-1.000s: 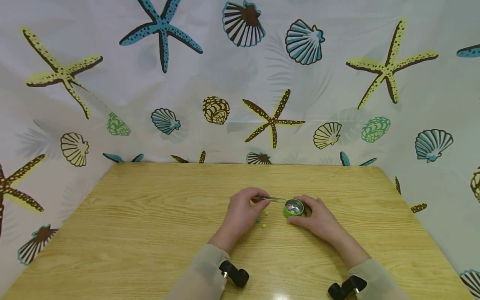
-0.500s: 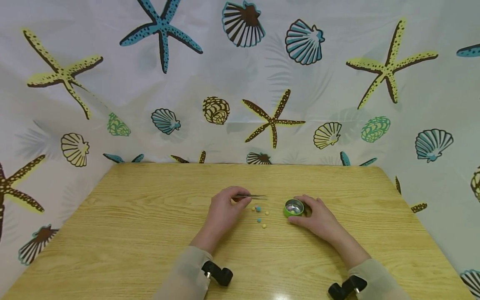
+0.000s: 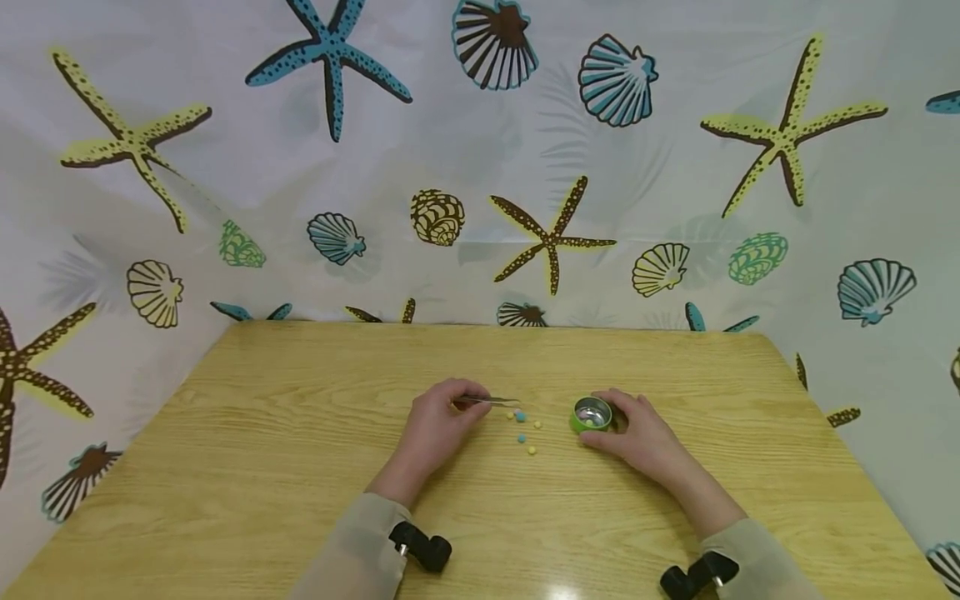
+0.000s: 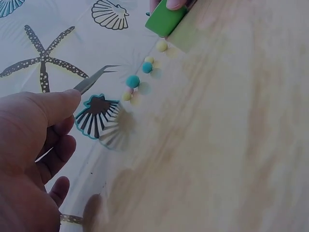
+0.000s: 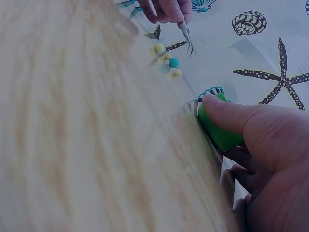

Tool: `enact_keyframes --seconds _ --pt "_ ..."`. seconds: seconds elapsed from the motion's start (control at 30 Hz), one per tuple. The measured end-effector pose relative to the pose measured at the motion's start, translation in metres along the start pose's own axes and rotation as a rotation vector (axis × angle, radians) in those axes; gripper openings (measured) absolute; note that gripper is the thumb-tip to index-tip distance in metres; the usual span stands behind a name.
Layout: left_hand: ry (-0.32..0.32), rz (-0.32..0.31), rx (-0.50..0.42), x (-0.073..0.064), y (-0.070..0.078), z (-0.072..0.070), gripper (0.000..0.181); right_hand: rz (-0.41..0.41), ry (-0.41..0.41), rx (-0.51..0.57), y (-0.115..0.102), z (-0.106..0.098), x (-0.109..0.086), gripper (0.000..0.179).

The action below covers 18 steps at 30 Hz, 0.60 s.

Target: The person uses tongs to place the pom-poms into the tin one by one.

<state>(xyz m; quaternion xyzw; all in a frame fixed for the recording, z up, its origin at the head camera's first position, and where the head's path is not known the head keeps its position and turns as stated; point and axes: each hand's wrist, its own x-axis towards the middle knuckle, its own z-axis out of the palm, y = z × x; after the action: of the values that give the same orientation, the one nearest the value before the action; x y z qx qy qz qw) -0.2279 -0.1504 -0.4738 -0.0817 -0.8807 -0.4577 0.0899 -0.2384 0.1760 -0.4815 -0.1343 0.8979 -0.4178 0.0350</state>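
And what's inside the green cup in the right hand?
In the head view, the green cup shows a shiny metallic interior and what looks like a small yellowish ball near its front. The near wall hides part of the bottom, so anything there can't be seen.

A person's right hand [image 5: 277, 152] grips a green object [image 5: 220, 129] at 3 o'clock while, at 12, the left hand [image 5: 168, 8] holds tweezers [image 5: 186, 35] near yellow beads [image 5: 159, 48] and a blue bead [image 5: 174, 62]; wood-grain tabletop [image 5: 63, 125] fills 9 o'clock.
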Motion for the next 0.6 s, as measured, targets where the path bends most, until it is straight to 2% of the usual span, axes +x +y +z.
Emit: enact_keyframes --seconds 0.17,0.6 --pt "-0.014 -0.006 -0.007 -0.002 -0.003 0.000 0.010 -0.033 0.015 -0.007 0.000 0.000 0.001 0.071" --pt "-0.037 -0.004 -0.017 -0.002 -0.011 0.002 0.010 -0.024 0.000 -0.006 0.000 -0.001 0.001 0.067"
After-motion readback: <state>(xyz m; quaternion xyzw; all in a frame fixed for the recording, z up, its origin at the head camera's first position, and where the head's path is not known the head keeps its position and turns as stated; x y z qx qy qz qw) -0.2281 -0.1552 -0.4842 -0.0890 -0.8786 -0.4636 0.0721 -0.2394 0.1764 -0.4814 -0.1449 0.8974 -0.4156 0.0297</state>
